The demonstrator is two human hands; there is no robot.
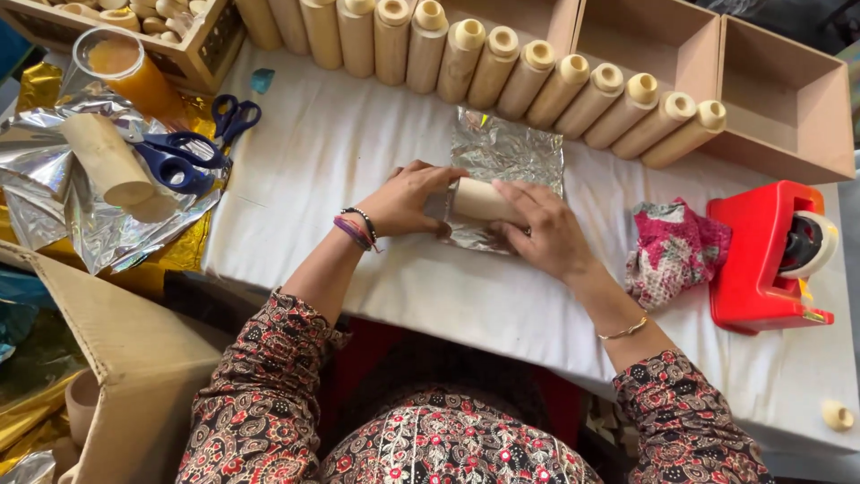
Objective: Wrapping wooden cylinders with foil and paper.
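The left hand [408, 202] and right hand [542, 229] each have their grip clamped on a wooden cylinder [484, 201], which lies on a sheet of silver foil [511, 152] on the white-covered counter [313, 161]. Right of the cylinder lie a pink floral cloth [674, 251] and a red tape dispenser [761, 260]. Beyond the cylinder runs a row of wooden bottles [502, 63]. Far left of it lie blue scissors [184, 161].

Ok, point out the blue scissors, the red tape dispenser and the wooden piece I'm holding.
blue scissors [184, 157], head view, on the dark blue handles.
red tape dispenser [752, 260], head view, on its red body.
wooden piece [479, 201], head view, on the bare middle between left hand [408, 199] and right hand [546, 233].
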